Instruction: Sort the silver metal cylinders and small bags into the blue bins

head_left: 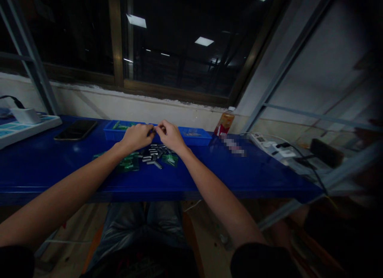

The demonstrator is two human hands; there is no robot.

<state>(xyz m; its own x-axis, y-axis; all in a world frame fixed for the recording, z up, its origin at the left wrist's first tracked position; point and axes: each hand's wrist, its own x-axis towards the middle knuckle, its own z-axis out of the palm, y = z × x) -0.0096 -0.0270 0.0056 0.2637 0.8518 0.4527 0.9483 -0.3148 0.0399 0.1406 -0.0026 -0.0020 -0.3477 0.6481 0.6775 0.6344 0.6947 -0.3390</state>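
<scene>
Above the blue table (74, 162), my left hand (137, 136) and my right hand (170, 135) meet fingertip to fingertip. Both are closed in a pinch, and whatever lies between the fingers is too small to make out. Just below them lies a loose pile of small silvery metal pieces (153, 154). Small green plastic packets (128, 162) lie left of the pile, and another green packet (170, 159) is at its right. Behind my hands stand a blue tray with green packets (109, 133) and a blue tray with small items (197, 140), both partly covered.
A dark phone (76, 130) lies at the left beside a white power strip (44, 125). A bottle of amber drink (225, 122) stands at the back right. Farther right are another power strip (263, 144) with cables and a metal frame post (356, 170). A window rises behind the table.
</scene>
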